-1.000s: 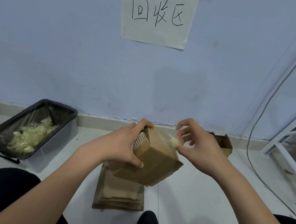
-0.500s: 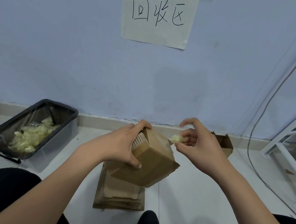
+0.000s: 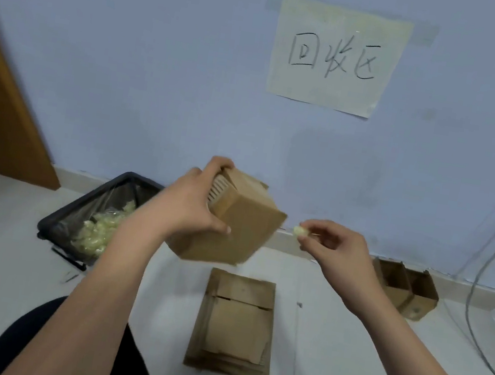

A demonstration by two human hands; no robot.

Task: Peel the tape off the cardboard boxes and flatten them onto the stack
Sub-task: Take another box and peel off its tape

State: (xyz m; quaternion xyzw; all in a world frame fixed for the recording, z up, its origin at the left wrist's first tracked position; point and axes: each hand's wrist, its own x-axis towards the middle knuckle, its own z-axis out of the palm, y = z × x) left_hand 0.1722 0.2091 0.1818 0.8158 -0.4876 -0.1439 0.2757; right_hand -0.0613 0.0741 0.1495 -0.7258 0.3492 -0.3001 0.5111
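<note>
Left hand (image 3: 187, 207) fingers gripping tilted cardboard box (image 3: 234, 220), right hand (image 3: 336, 249) pinching tape wad (image 3: 300, 232) just beside box edge

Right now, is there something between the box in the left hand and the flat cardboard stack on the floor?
Nothing visible. The left hand holds the box in the air above the stack, with only bare floor and open air between them.

Left hand (image 3: 191, 208) raised, fingers curled over the top of a box (image 3: 234, 220), thumb pressed on its near face. Right hand (image 3: 338, 255) held apart to the right, thumb and fingertips pinching a tape wad (image 3: 300, 231). Both forearms bare, reaching forward. Dark-clad knees below.
</note>
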